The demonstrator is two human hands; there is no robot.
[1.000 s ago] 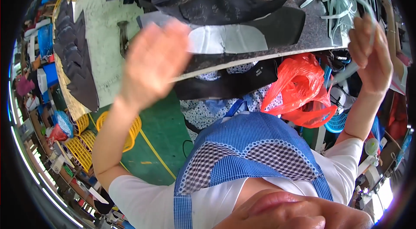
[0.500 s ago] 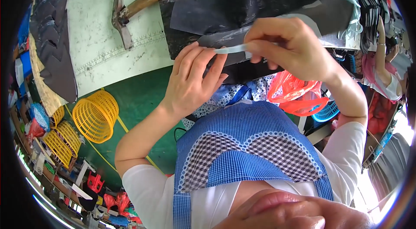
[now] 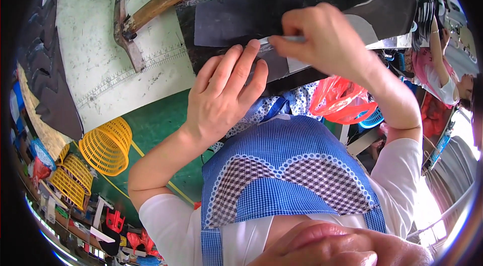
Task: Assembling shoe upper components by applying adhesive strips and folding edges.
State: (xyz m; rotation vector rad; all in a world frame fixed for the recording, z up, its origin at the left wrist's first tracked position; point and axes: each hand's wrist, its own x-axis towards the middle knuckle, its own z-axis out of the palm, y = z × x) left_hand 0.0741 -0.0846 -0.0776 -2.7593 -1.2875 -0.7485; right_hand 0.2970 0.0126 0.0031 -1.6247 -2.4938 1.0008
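Note:
My right hand (image 3: 329,39) is closed in a pinch on a thin whitish strip (image 3: 265,40), part of which shows between the two hands. Beneath it lie dark sheet pieces (image 3: 226,22), black and grey, overlapping on the bench; their material is hard to tell. My left hand (image 3: 219,87) rests at the near edge of these pieces with its fingers stretched and apart. One fingertip touches the strip's left end. A lighter grey piece (image 3: 363,25) sits just beyond my right wrist.
A wooden-handled hammer (image 3: 171,0) lies on a pale board with ruler marks (image 3: 136,77). Dark cut pieces (image 3: 45,74) are stacked at far left, others (image 3: 425,9) at far right. Yellow baskets (image 3: 105,147) stand below on the green floor. A red plastic bag (image 3: 337,102) hangs near the bench.
The strip has come down from above the pieces onto them. My right hand has moved left and away from me, and my left fingers have spread flatter. The view has shifted slightly.

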